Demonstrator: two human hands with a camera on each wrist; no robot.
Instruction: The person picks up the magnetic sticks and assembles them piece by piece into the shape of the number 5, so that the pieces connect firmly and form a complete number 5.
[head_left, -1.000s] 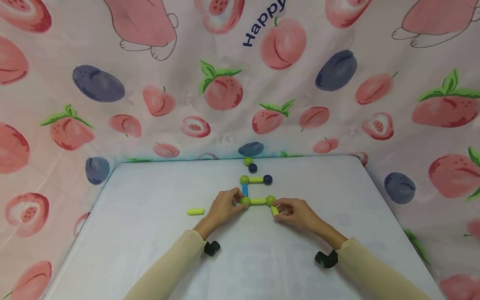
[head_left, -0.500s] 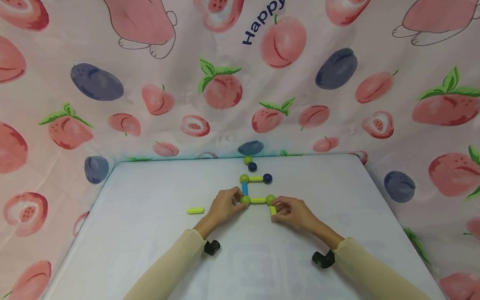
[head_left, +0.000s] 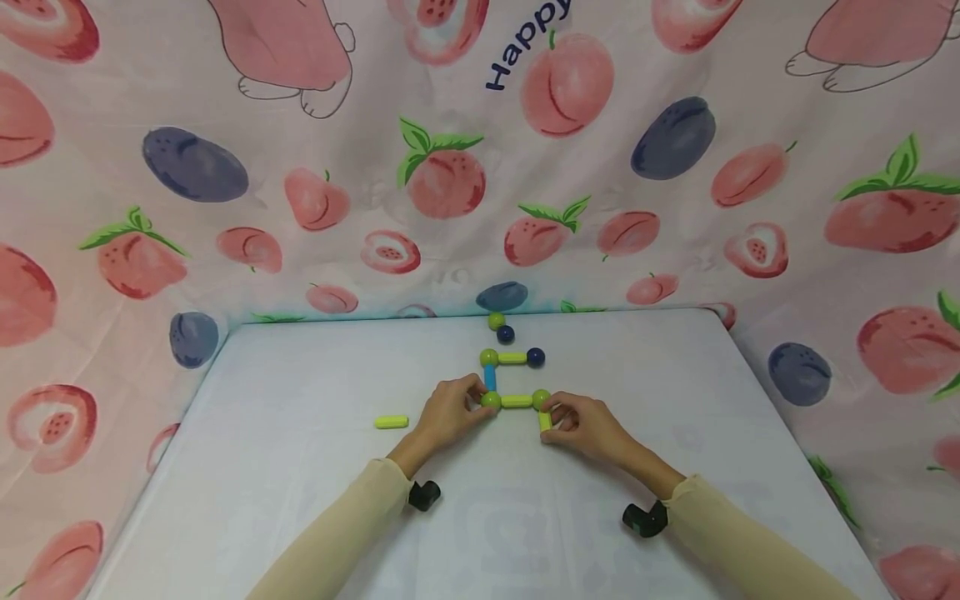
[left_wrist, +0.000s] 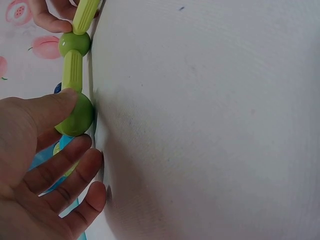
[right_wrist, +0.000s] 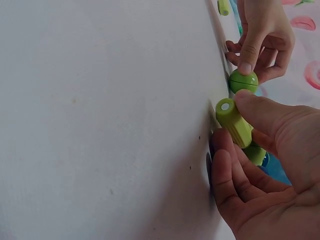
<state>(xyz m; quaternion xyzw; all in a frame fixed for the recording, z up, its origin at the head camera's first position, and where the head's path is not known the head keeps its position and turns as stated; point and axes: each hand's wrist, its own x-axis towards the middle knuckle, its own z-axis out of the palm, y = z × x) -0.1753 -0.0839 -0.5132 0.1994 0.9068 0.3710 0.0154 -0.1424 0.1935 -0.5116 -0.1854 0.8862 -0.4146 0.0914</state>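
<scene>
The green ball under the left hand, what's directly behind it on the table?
Behind the green ball a blue stick runs back to another green ball. The left hand covers the near ball's left side, so anything there is hidden.

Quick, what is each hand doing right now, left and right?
Left hand: fingers pinch the green ball at the left end of the near rod.
Right hand: thumb and fingers grip a yellow-green rod beside the right ball.

Rod-and-ball frame (head_left: 513, 379) at centre of surface (head_left: 300, 467); two loose balls (head_left: 500, 327) behind it; single rod (head_left: 392, 422) lying well apart to its left.
</scene>
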